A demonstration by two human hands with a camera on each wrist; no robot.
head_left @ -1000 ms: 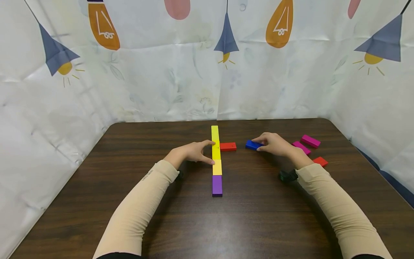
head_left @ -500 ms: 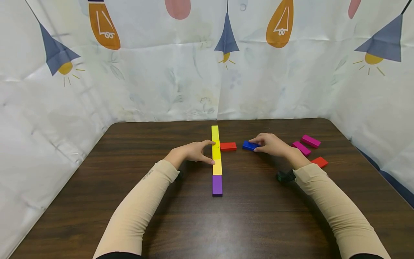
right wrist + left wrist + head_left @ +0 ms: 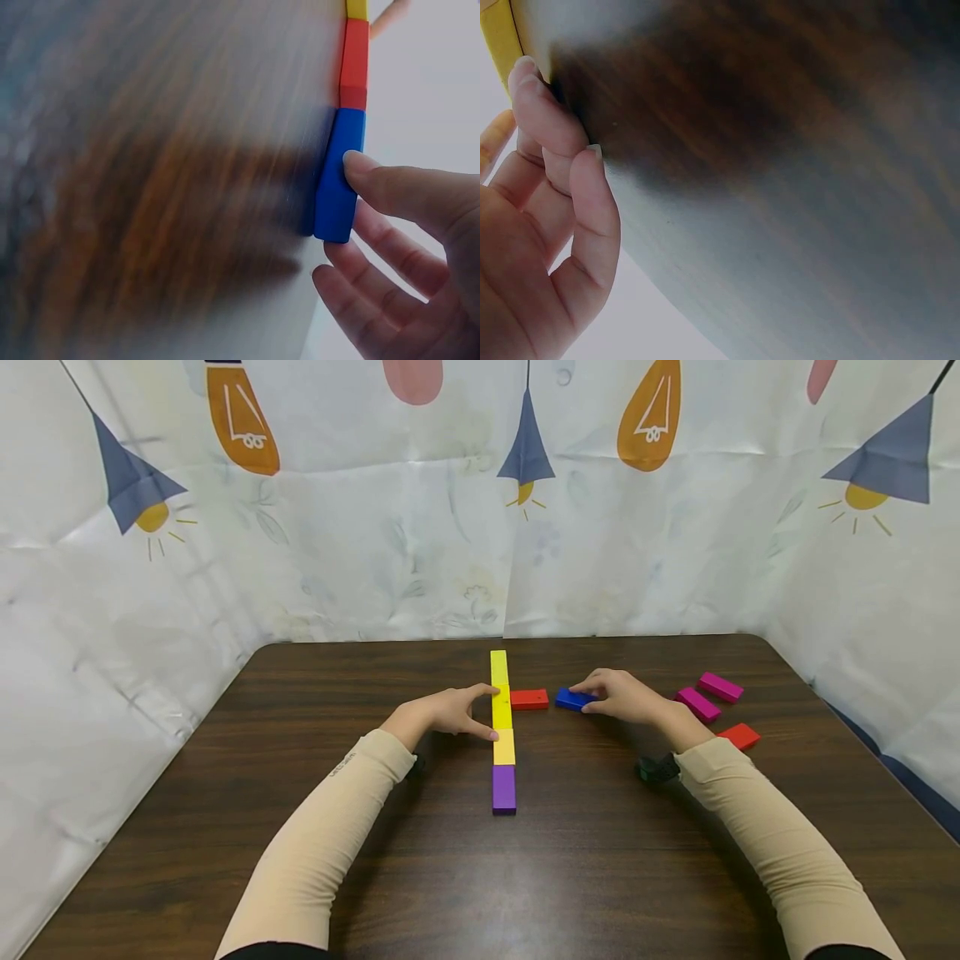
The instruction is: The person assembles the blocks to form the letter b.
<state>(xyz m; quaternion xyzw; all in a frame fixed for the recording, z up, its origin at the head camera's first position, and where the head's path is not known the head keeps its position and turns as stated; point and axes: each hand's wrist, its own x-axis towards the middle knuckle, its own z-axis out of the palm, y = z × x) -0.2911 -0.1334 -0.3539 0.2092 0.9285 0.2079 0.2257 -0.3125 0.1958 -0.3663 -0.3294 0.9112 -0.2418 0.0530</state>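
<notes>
A blue block (image 3: 575, 699) lies on the table, pinched between thumb and fingers of my right hand (image 3: 626, 695). Just left of it lies a red block (image 3: 529, 700), its left end against a column of yellow blocks (image 3: 502, 710) with a purple block (image 3: 504, 789) at the near end. In the head view a small gap parts blue from red. My left hand (image 3: 450, 710) touches the yellow column with spread thumb and index fingertip. The left wrist view shows its other fingers (image 3: 547, 120) loosely bent beside a yellow block (image 3: 500, 41); nothing is gripped there.
Two magenta blocks (image 3: 720, 687) and another red block (image 3: 740, 737) lie to the right, near my right forearm. The dark wooden table (image 3: 525, 893) meets a patterned white curtain (image 3: 375, 552) at the back and sides.
My right hand has slid the blue block leftward along the table, narrowing the gap to the red block. The left hand and the yellow column have stayed put.
</notes>
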